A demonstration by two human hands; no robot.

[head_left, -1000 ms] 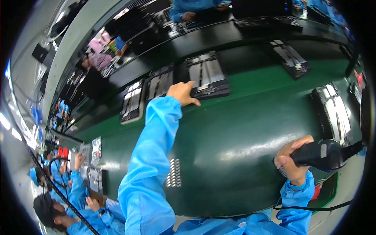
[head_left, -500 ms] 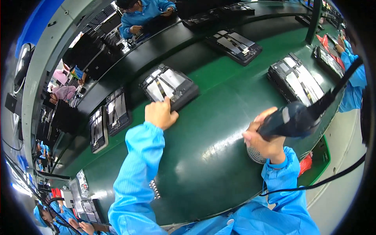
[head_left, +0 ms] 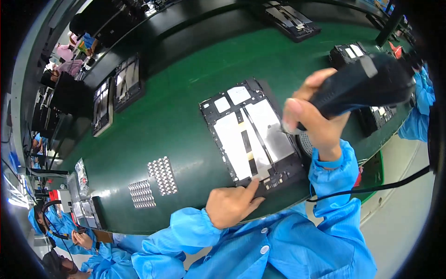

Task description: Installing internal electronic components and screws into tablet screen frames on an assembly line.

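An opened tablet [head_left: 234, 153] lies in front of me, its black frame, pale battery panels and ribbon cables exposed. At its near edge is my left hand [head_left: 234, 204], index finger on the frame and thumb alongside; the other fingers are curled. My right hand [head_left: 318, 123] is wrapped round a black electric screwdriver [head_left: 367, 86], held above the tablet's right side. The screwdriver's tip is blurred, so I cannot tell whether it touches the tablet. Beneath that hand, a round perforated piece [head_left: 305, 143] is partly hidden.
Two sheets of small parts [head_left: 162, 176] [head_left: 142, 194] lie left on the green bench [head_left: 186, 121]. Other opened tablets sit far left [head_left: 127, 83], at the back [head_left: 292, 21] and stacked right [head_left: 348, 53]. A black cable [head_left: 390, 188] crosses lower right, over a green crate [head_left: 375, 174]. Co-workers sit lower left.
The tablet has come toward me and to the right with my left hand. My right hand and the screwdriver are now over it. The view has shifted too.
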